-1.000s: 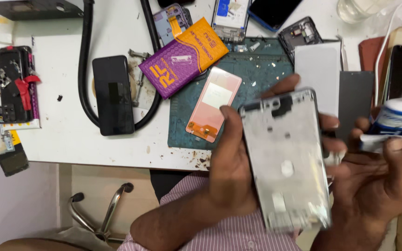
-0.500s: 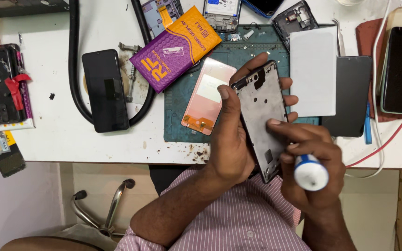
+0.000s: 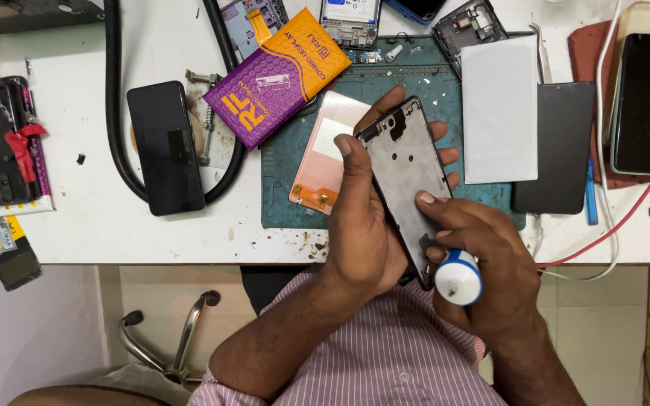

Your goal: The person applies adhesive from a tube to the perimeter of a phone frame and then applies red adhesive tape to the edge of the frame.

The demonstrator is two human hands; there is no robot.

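Grey metal phone frame [image 3: 408, 177] is clamped in the left hand [image 3: 361, 225], thumb on its left edge, fingers behind, above the green work mat [image 3: 283, 169]. The right hand [image 3: 490, 271] is closed round a white, blue-banded glue tube [image 3: 458, 277], nozzle at the frame's lower edge; a steady, thin bead looks best.

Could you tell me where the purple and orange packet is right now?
The packet lies upper centre in the head view, on the green mat's top left corner.

White table [image 3: 114, 233] bearing teal mat [image 3: 283, 188], black phone [image 3: 165, 147].
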